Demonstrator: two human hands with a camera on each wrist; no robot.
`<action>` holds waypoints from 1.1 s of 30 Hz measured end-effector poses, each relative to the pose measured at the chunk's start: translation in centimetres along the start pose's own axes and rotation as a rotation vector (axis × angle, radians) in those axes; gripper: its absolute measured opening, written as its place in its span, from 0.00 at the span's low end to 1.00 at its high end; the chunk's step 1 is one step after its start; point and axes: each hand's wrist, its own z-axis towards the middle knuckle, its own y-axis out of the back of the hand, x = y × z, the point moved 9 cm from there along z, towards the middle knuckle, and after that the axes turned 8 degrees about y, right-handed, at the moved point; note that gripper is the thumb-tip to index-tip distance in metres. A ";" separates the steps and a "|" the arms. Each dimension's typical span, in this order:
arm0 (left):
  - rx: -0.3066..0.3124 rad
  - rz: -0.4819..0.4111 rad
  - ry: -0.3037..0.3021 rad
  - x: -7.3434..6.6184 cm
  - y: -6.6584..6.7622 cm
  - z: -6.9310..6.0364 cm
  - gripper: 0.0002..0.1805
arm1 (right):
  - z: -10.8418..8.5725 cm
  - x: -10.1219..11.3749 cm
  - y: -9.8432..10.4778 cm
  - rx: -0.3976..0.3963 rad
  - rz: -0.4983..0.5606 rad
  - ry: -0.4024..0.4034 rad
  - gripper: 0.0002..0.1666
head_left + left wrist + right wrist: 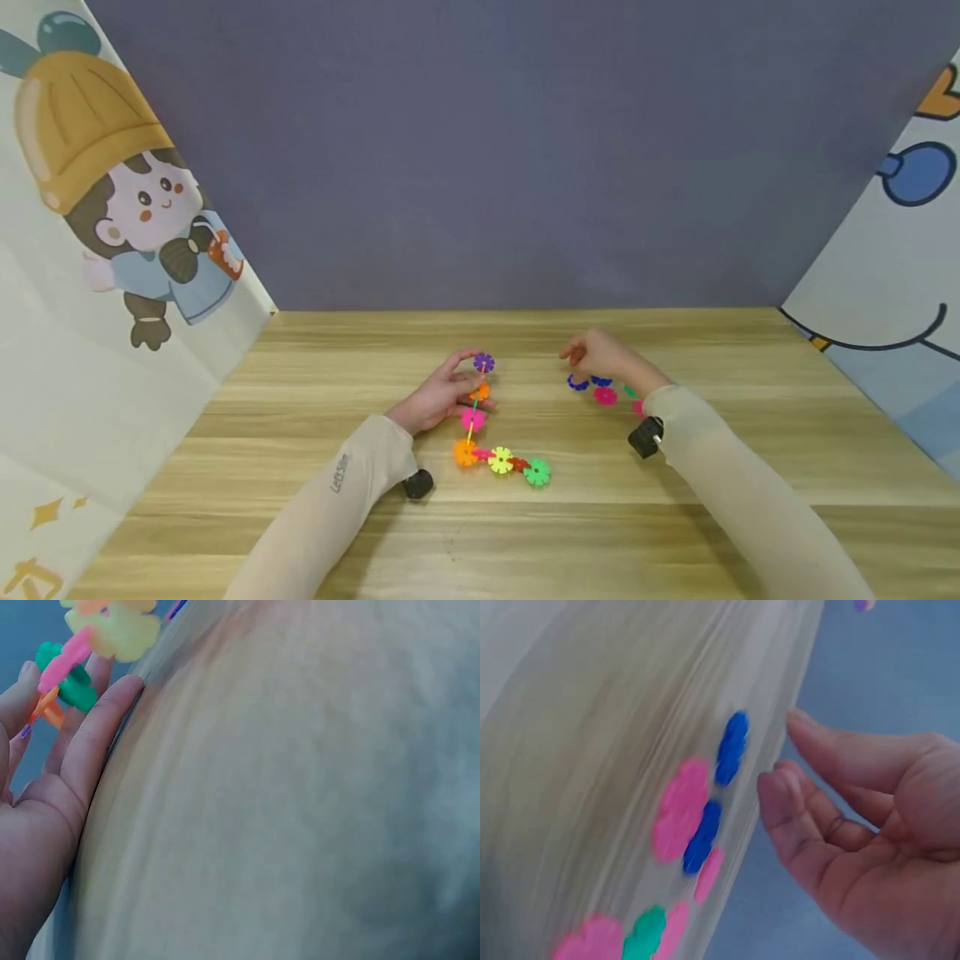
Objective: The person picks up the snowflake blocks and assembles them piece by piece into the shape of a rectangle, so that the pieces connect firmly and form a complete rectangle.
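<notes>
My left hand [437,397] pinches an L-shaped chain of notched plastic discs between thumb and fingers, near its orange disc [482,392]. A purple disc [484,362] tops the chain; its lower arm runs right from another orange disc [465,452] to a green disc [537,472]. The left wrist view shows the hand [60,787] around the chain's pink disc [66,660] and green disc [77,688]. My right hand [600,354] hovers by loose discs, holding nothing; in the right wrist view its thumb and fingers [776,799] stand apart, beside a blue disc [732,748].
Loose blue [577,382], pink [605,396] and green [630,391] discs lie on the wooden table [300,517] beneath and beside the right hand. A grey-blue panel [480,167] stands behind the table, with cartoon-printed sheets [45,317] on both sides.
</notes>
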 end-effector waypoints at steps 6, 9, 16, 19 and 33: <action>0.024 -0.013 -0.023 -0.2 0.0 -0.1 0.30 | -0.4 -1.3 -0.2 0.027 -0.110 -0.006 0.23; 0.014 0.000 -0.017 -0.2 0.1 -0.1 0.30 | -0.4 -1.8 -0.4 0.025 -0.117 -0.010 0.18; -0.013 0.005 0.009 -0.1 0.0 0.2 0.29 | -0.1 -1.6 -0.5 0.032 -0.123 0.000 0.14; -0.014 0.005 0.005 -0.1 0.0 0.0 0.28 | 0.1 -0.9 -0.8 0.029 -0.065 0.032 0.13; -0.011 0.006 -0.013 -0.2 -0.1 0.0 0.29 | 1.6 3.7 -2.4 -0.086 0.118 0.156 0.11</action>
